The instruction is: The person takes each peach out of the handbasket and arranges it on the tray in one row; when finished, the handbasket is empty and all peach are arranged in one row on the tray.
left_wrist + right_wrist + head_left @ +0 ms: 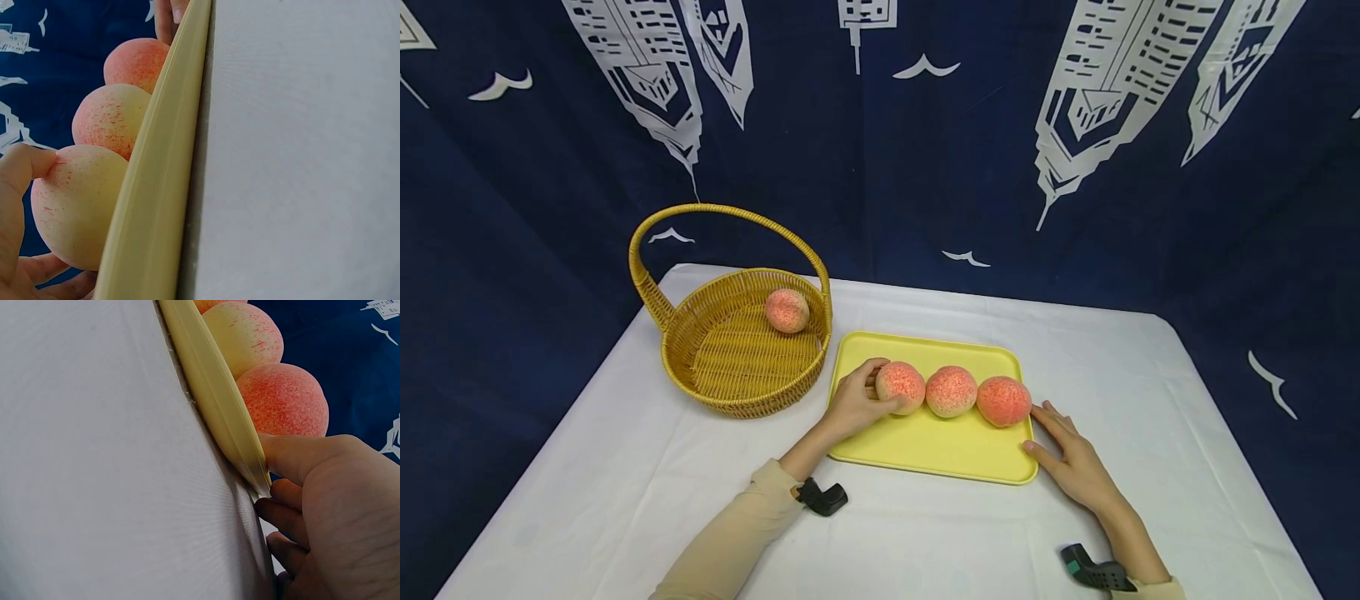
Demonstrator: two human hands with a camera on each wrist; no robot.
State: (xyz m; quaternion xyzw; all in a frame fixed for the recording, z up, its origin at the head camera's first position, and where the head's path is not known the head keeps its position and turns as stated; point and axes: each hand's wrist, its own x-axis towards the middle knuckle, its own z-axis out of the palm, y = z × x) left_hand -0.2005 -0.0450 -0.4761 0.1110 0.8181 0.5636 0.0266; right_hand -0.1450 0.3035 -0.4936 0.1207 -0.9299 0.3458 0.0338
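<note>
White cloth (625, 467) is covering the tabletop, lying smooth w/ faint creases. Navy curtain (880, 192) w/ white skyscraper & bird prints is hanging right behind, filling the whole bkgd. Even light is falling throughout.

Tray (925, 454): smooth matt yellow plastic. Basket (700, 383): woven wicker. Tablecloth (625, 467): white matt cloth. Peaches (951, 391): speckled, matt.

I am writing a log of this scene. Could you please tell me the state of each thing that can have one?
left hand: grips the left peach on the tray
right hand: flat on the tablecloth, thumb against the tray's corner
left peach: on the tray, held
middle peach: on the tray, free
right peach: on the tray, free
yellow tray: flat, carries three peaches
basket: upright, holds one peach
</note>
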